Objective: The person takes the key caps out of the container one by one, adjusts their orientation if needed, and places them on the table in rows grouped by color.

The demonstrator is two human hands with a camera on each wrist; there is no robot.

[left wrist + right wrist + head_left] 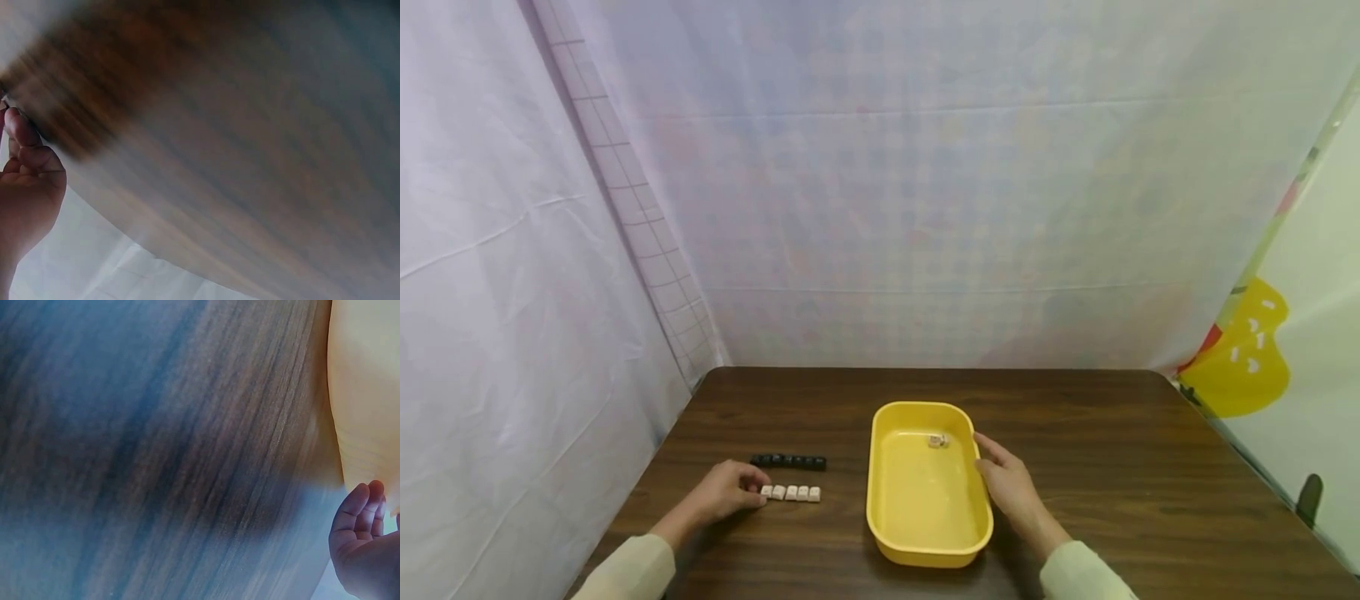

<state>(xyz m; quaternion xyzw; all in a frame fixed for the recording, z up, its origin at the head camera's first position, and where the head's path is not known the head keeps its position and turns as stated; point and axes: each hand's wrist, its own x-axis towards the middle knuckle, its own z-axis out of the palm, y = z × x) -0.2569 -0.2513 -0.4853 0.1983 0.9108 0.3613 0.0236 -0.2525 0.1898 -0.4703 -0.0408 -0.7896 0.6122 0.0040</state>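
Note:
Five small pieces that look like white keycaps [791,493] lie in a row on the brown table. My left hand [730,490] is at the row's left end, thumb and fingers pinching the end keycap. Just beyond lies a row of black keycaps [788,461]. To the right, a yellow plastic tub [928,559] has a couple of whitish keycaps [937,440] near its far end. My right hand [1011,492] holds the tub's right rim. In the right wrist view its fingers [355,503] are against the tub's outer wall [365,394]; the left wrist view hides the keycaps.
The brown wood-grain table [1112,467] extends right of the tub and behind it. A pale curtain [925,208] hangs along the table's back edge, with white sheeting [512,292] at the left. Yellow printed fabric [1243,358] hangs on the right.

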